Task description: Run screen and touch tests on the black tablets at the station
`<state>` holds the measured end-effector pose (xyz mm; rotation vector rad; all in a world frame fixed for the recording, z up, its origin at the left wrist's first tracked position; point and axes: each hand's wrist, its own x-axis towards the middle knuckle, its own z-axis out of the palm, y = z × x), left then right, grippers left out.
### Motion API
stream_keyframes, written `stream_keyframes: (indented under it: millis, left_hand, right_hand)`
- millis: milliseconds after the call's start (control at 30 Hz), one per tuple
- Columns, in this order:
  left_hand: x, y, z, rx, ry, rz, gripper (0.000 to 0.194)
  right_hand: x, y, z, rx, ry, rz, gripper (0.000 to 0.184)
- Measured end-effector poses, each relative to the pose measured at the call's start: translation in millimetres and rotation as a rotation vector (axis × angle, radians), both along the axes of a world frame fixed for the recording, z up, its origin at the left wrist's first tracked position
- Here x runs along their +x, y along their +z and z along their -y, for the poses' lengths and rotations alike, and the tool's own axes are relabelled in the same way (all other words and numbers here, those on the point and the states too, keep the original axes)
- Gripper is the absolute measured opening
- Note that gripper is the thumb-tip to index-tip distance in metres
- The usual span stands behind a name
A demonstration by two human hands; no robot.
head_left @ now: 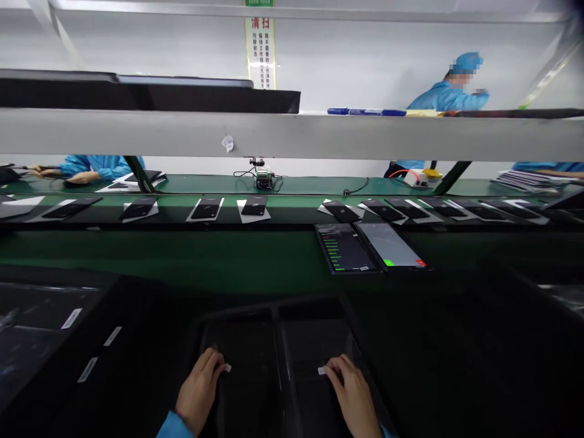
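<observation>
Two dark, glossy flat panels, a left one (249, 347) and a right one (312, 337), lie side by side in front of me, in what looks like a black tray. My left hand (199, 389) is closed in a pinch on a small white label (228, 368) over the left panel. Over the right panel, my right hand (350, 389) pinches another small white label (321, 370) between thumb and fingers. Whether either label is stuck to the panel or to a clear film is too dark to tell.
Beyond the panels lie two tablets with lit screens, one with green text (344, 248) and one pale grey (391, 244). Several dark devices on white sheets line a black belt (292, 215). A metal shelf (159, 135) crosses above. Black trays (137, 298) stand left. Blue-clothed people are behind.
</observation>
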<state>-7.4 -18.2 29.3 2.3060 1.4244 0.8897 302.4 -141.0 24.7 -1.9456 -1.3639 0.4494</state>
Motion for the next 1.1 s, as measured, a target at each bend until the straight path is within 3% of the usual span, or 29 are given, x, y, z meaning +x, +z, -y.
stream_keyframes:
  millis: [300, 533, 733, 867, 1100]
  left_hand:
    - [-2.2, 1.7, 0.8, 0.098, -0.028, -0.081, 0.045]
    - [-2.8, -4.3, -8.0, 0.298, -0.109, -0.139, 0.048]
    - [-8.0, -17.7, -10.6, 0.562, -0.149, -0.244, 0.038]
    - [-6.2, -17.6, -7.5, 0.512, -0.135, -0.235, 0.031]
    - [-0.4, 0.8, 0.8, 0.422, -0.151, -0.19, 0.031]
  right_hand:
    - [-4.1, -6.6, 5.1, 0.097, -0.076, 0.047, 0.041]
    - [-8.6, 2.0, 2.8, 0.083, -0.064, 0.107, 0.047]
    - [-8.5, 4.7, 1.3, 0.09, -0.058, 0.133, 0.043]
    - [-7.4, 4.2, 6.2, 0.103, -0.038, 0.136, 0.043]
    - [-7.5, 1.0, 8.9, 0.103, -0.064, 0.15, 0.042]
